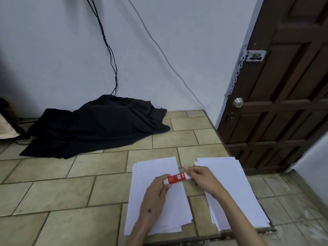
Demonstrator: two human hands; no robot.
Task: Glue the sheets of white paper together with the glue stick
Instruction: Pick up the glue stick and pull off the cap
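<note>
Both stacks of white paper, left (156, 201) and right (236, 196), lie flat on the tiled floor (71, 192), thin and floppy, so probably best lifted by an edge. Above the gap between them, a light, rigid glue stick (176, 178) is gripped at its base by the left hand (156, 194) while its cap end is pinched by the right hand (200, 178).

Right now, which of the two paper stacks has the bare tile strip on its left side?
The right stack, beneath the right hand. The left stack, under the left hand, has that bare tile on its right.

Legible text: one item.
Glue stick (176, 178), held between left hand (156, 190) and right hand (200, 180): white "GLUE STICK" on red label; smaller print unreadable.
</note>
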